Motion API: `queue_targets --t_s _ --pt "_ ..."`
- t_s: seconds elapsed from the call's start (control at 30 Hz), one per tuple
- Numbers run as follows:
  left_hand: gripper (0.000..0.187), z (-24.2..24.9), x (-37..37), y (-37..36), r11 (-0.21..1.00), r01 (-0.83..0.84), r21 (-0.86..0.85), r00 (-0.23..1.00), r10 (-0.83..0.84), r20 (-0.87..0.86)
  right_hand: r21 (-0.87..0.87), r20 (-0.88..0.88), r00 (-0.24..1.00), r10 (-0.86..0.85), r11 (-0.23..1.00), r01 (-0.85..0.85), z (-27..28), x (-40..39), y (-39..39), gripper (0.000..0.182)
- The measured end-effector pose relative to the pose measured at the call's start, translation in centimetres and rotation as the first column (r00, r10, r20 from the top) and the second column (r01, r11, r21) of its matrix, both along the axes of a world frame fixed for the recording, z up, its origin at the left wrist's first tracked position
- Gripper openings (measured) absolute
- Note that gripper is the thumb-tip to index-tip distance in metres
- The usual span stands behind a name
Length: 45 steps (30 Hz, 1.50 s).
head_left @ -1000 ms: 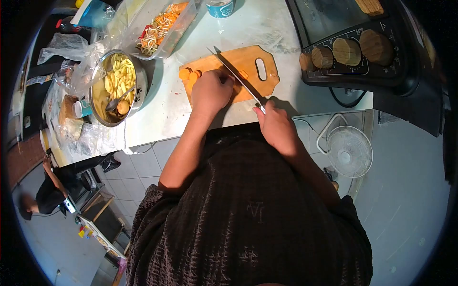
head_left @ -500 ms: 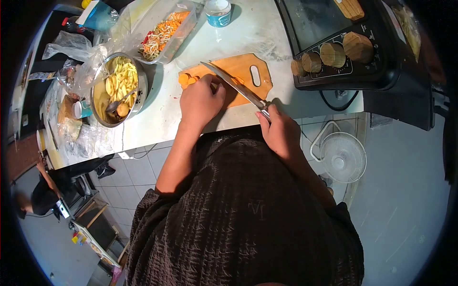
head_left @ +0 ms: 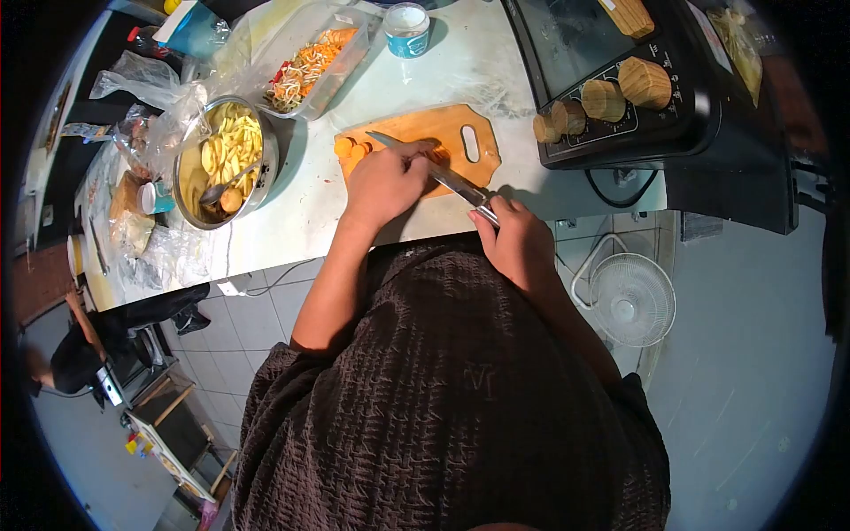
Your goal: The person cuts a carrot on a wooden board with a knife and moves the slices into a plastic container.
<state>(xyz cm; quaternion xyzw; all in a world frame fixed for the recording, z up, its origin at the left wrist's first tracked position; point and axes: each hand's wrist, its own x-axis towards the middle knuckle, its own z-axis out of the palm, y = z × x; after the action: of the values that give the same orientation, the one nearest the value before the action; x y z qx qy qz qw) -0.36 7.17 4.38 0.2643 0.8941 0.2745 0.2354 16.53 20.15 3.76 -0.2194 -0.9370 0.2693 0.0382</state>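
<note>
My right hand [head_left: 516, 241] is closed round the handle of a kitchen knife [head_left: 458, 186]. Its blade lies slantwise over a wooden cutting board [head_left: 453, 122], tip pointing to the upper left. Across the blade reaches my left hand [head_left: 387, 184], its shadowed fingers together at orange carrot pieces [head_left: 439, 157] on the board's right half. The fingers partly hide these pieces and the blade. Round carrot slices [head_left: 345, 148] lie at the board's left end, next to my left wrist and knuckles.
On the left stands a metal pot [head_left: 271, 168] of pale cut strips with a spoon. Behind it is a plastic container [head_left: 352, 57] of sprouts and shredded vegetables. A small tub [head_left: 407, 34] stands at the back, a black oven [head_left: 655, 142] at right. Another person [head_left: 78, 361] is far left.
My left hand has moved right, its fingers now across the blade at the carrot pieces beyond it. My right hand keeps the knife in nearly the same place. The view has shifted slightly.
</note>
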Motion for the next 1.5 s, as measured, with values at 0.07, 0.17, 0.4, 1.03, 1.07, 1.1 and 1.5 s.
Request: queue_targets --t_s 0.07,0.17,0.4,1.03,1.07,1.1,1.5 --pt "0.03 -0.2 -0.4 -0.6 0.979 -0.098 0.18 0.995 0.094 0.028 -0.026 -0.013 1.0 0.002 1.0 -0.002 -0.2 0.1 0.1 0.026" --pt "0.029 0.2 -0.8 -1.4 0.923 -0.301 0.24 0.939 0.244 0.242 -0.058 -0.048 0.999 -0.019 0.998 0.017 -0.8 0.4 0.2 0.028" --pt "0.024 -0.4 -1.5 -3.2 0.959 -0.253 0.13 0.966 0.257 -0.016 -0.127 0.048 0.987 -0.155 0.979 0.16 -1.5 0.6 1.0 0.031" --pt "0.014 -3.1 -1.2 -2.0 0.986 -0.016 0.169 0.863 0.099 -0.495 -0.195 -0.049 0.999 -0.02 0.981 0.01 -2.3 1.1 -1.5 0.028" --pt "0.014 -2.9 -1.2 -2.3 0.986 -0.017 0.165 0.864 0.097 -0.494 -0.198 -0.048 0.999 -0.02 0.98 0.01 -2.5 1.1 -1.5 0.028" --pt "0.015 -2.7 -1.4 -2.8 0.977 -0.014 0.213 0.886 0.111 -0.45 -0.181 -0.064 0.998 0.013 0.983 -0.025 -2.9 1.0 -1.4 0.029" --pt "0.018 -0.7 -2.1 -2.5 0.983 -0.102 0.154 0.979 0.126 -0.157 -0.136 -0.07 0.997 -0.038 0.99 0.028 -2.2 0.8 -1.1 0.026"
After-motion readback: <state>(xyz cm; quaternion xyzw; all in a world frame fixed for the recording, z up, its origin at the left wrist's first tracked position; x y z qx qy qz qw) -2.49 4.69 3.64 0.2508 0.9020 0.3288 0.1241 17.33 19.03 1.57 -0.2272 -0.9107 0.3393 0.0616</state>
